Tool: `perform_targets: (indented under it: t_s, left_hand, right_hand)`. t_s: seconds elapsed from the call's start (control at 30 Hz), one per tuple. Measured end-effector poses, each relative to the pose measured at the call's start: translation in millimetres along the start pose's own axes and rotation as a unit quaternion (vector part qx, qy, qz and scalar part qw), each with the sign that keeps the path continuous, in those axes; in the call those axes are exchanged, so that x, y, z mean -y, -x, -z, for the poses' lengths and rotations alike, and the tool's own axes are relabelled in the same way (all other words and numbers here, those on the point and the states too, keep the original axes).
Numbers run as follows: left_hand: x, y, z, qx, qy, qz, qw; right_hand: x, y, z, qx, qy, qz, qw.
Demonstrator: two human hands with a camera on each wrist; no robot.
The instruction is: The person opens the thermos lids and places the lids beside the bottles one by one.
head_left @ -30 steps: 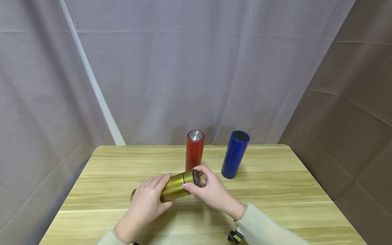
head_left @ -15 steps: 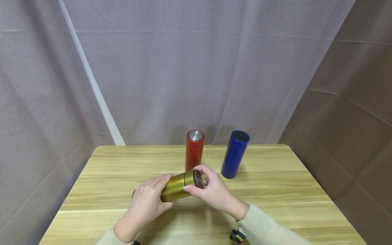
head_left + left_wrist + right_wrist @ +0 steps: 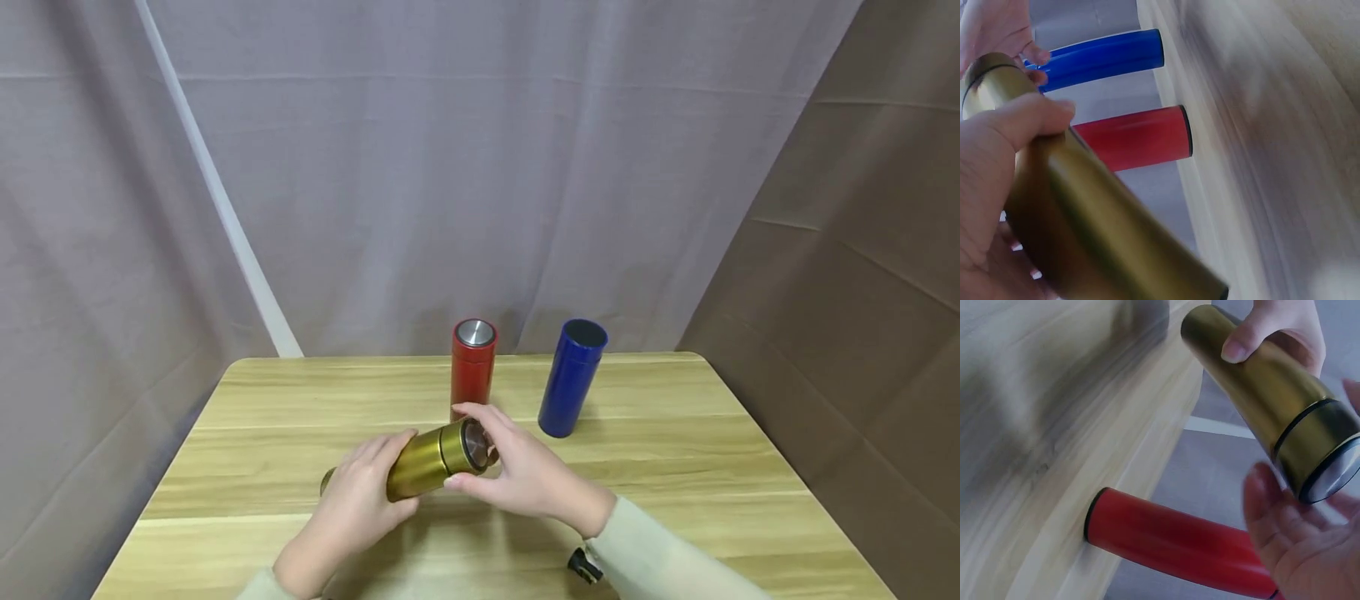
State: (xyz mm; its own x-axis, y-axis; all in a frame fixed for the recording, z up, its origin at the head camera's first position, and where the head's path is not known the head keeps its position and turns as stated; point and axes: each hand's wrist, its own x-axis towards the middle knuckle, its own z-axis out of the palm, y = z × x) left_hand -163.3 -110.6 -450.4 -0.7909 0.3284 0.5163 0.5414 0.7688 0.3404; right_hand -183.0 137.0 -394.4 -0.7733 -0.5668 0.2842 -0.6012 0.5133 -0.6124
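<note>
My left grip (image 3: 356, 496) is curled round the body of a gold metallic cylindrical flask (image 3: 420, 463), holding it aslant over the pale wood-grain worktop (image 3: 712, 475). My right grip (image 3: 525, 479) spreads loosely around its silver-faced cap (image 3: 1317, 445); I cannot tell whether it touches. Beyond stand a silver-topped red cylindrical flask (image 3: 472, 373) and, to its right, a glossy blue cylindrical flask (image 3: 570, 387).

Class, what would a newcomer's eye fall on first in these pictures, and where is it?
The eye falls first on the shiny gold bottle, tilted in the left hand, with the right hand at its cap. The red bottle and blue bottle come next, standing behind it on the table, blue farther right.
</note>
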Motion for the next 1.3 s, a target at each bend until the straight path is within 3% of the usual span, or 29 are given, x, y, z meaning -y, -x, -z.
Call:
perform_targets:
  t_s: [0.2,0.43,0.63,1.0,1.3]
  left_hand:
    - [1.0,-2.0,0.2,-0.035,-0.015,-0.013,0.9992]
    - [0.7,-4.9,0.0,-0.053,-0.025,-0.026,0.9979]
    - [0.6,-5.1,0.4,-0.047,-0.023,-0.032,0.9981]
    - [1.5,-5.7,2.8,-0.028,-0.021,-0.035,0.9988]
    - [1.2,-5.4,5.3,-0.01,-0.013,-0.027,0.9995]
  right_hand:
    - [0,0.1,-2,-0.005,-0.016,-0.086,0.9961]
    - [-6,0.8,-8,-0.01,0.002,-0.106,0.9944]
    - [-8,1.5,-9,-0.016,-0.016,-0.101,0.9946]
    - [-12,3.4,-6,0.009,-0.086,-0.076,0.9933]
    - [-11,4.6,-2,0.035,-0.01,-0.009,0.9993]
